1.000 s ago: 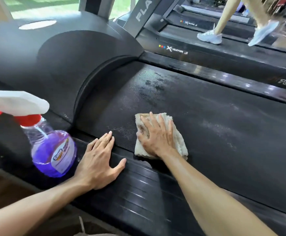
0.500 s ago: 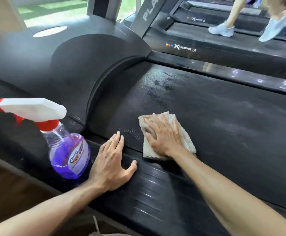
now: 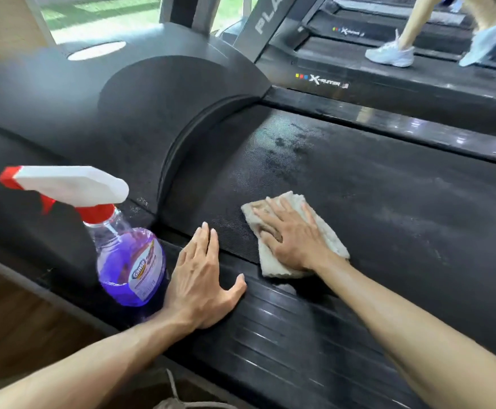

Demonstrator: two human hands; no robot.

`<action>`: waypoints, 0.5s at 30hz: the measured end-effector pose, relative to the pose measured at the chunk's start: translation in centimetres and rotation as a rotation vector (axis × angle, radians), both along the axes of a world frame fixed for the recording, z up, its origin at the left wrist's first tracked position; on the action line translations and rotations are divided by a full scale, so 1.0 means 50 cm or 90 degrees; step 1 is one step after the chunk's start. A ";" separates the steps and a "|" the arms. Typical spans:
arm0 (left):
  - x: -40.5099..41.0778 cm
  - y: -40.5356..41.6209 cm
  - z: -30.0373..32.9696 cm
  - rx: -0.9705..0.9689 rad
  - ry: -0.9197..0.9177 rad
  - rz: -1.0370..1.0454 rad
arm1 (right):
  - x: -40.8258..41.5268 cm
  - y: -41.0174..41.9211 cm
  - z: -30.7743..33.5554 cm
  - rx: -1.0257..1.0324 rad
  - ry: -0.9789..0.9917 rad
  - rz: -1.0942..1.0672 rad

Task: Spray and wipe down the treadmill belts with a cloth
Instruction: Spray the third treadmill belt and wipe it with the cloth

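Both hands press flat: right (image 3: 292, 234) on cloth (image 3: 328, 236), left (image 3: 202, 278) beside bottle (image 3: 129, 258).

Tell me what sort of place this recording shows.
Most likely a gym: a row of treadmills, the nearest treadmill belt being wiped, and another person's sneakers on the neighbouring treadmill.
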State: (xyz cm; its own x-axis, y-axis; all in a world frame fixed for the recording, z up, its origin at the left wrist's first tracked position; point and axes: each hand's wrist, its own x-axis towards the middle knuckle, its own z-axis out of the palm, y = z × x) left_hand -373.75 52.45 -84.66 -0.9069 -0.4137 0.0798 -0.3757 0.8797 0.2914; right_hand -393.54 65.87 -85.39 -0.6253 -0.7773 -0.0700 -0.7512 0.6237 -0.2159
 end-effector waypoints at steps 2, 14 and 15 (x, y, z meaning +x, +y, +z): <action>0.003 0.004 -0.001 -0.016 -0.003 0.038 | -0.005 0.042 -0.001 -0.013 -0.005 0.020; 0.019 0.007 -0.012 -0.010 -0.093 0.120 | 0.017 -0.121 -0.007 -0.026 0.037 -0.102; 0.016 0.008 -0.011 -0.010 -0.094 0.120 | 0.019 -0.098 -0.003 -0.029 0.035 -0.068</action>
